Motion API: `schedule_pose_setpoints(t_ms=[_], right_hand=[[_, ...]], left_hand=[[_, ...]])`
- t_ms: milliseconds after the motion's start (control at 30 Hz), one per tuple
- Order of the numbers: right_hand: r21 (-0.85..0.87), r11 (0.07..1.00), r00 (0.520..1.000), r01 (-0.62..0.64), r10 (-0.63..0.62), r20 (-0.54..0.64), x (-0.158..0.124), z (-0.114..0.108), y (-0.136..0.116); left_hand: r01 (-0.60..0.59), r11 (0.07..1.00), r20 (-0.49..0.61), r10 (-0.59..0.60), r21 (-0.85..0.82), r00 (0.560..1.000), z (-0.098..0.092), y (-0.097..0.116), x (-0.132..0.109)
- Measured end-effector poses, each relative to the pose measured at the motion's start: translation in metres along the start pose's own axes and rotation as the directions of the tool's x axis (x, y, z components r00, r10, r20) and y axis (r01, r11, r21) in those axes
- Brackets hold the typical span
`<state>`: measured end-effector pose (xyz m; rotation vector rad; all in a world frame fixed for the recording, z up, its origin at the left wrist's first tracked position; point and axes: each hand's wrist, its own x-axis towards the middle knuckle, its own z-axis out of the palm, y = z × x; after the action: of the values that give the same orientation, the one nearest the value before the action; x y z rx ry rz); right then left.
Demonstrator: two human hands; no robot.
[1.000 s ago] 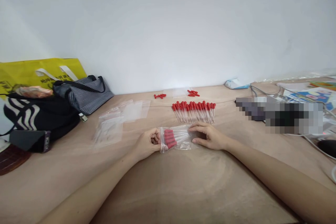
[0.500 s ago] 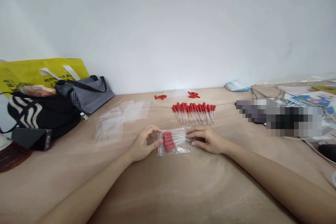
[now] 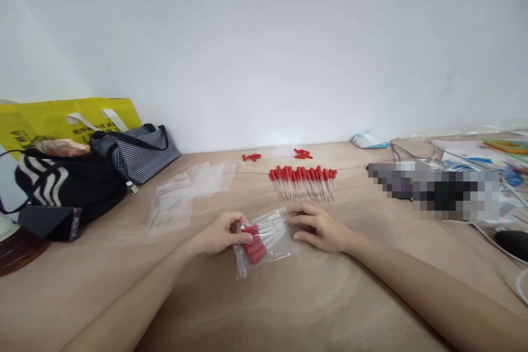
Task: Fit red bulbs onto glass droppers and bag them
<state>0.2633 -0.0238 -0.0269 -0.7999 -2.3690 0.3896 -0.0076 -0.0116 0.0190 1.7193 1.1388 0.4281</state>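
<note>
A clear zip bag [image 3: 275,250] holds several droppers with red rubber bulbs [image 3: 254,245] and thin clear stems, and it lies tilted between my hands. My left hand [image 3: 225,234] pinches the bag's upper left part, with the thumb over the red bulbs. At the bag's right end is my right hand [image 3: 324,230], its fingers and thumb apart; the fingertips are at the bag's edge, and whether they touch it I cannot tell. Behind the hands, a row of loose droppers [image 3: 303,181] lies with red bulbs pointing away from me.
Flat clear zip bags [image 3: 175,198] overlap at left. Small red bulbs lie at the back in a left pile [image 3: 251,157] and a right pile [image 3: 302,153]. A striped bag [image 3: 138,154], black pouch [image 3: 74,181] and dark box [image 3: 51,221] stand left. Cables and a tissue pack [image 3: 370,140] lie right.
The bag has turned so that its left end swings toward me and its right end away. My left hand has shifted slightly left and now pinches over the bulbs.
</note>
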Motion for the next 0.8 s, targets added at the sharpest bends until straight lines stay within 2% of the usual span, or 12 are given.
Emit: schedule_pose_setpoints(t_ms=[100, 167, 233, 300, 333, 433, 533, 633, 700, 800], right_hand=[[-0.060, 0.998, 1.000, -0.005, 0.005, -0.002, -0.002, -0.004, 0.004], [-0.089, 0.996, 1.000, -0.016, 0.015, -0.011, -0.002, -0.005, 0.007], [-0.106, 0.994, 1.000, -0.028, 0.026, -0.013, -0.003, -0.006, 0.008], [-0.112, 0.993, 0.999, -0.039, 0.038, -0.010, -0.003, -0.006, 0.009], [-0.113, 0.993, 0.999, -0.043, 0.043, -0.008, -0.002, -0.006, 0.009], [-0.109, 0.993, 0.999, -0.047, 0.047, -0.009, -0.002, -0.007, 0.007], [-0.100, 0.994, 0.999, -0.049, 0.048, -0.008, -0.001, -0.007, 0.005], [-0.097, 0.994, 0.999, -0.054, 0.053, -0.009, -0.001, -0.008, 0.005], [-0.098, 0.994, 0.998, -0.055, 0.054, -0.009, -0.001, -0.008, 0.005], [-0.094, 0.994, 0.998, -0.061, 0.060, -0.004, -0.001, -0.008, 0.005]], left_hand=[[0.042, 0.989, -0.120, -0.059, -0.143, 0.991, -0.007, -0.007, -0.004], [0.051, 0.969, -0.266, -0.116, -0.240, 0.957, -0.013, -0.013, 0.001], [0.034, 0.965, -0.443, -0.151, -0.260, 0.884, -0.018, -0.017, 0.014], [0.065, 0.980, -0.605, -0.167, -0.187, 0.779, -0.023, -0.017, 0.034], [0.093, 0.983, -0.647, -0.173, -0.157, 0.743, -0.025, -0.016, 0.046], [0.151, 0.984, -0.709, -0.173, -0.094, 0.683, -0.030, -0.011, 0.080], [0.231, 0.972, -0.755, -0.177, -0.035, 0.632, -0.031, -0.007, 0.093], [0.383, 0.902, -0.805, -0.071, 0.201, 0.589, -0.034, -0.007, 0.076], [0.494, 0.768, -0.798, 0.037, 0.408, 0.602, -0.041, -0.009, 0.054], [0.596, 0.561, -0.772, 0.130, 0.575, 0.623, -0.059, -0.019, 0.017]])
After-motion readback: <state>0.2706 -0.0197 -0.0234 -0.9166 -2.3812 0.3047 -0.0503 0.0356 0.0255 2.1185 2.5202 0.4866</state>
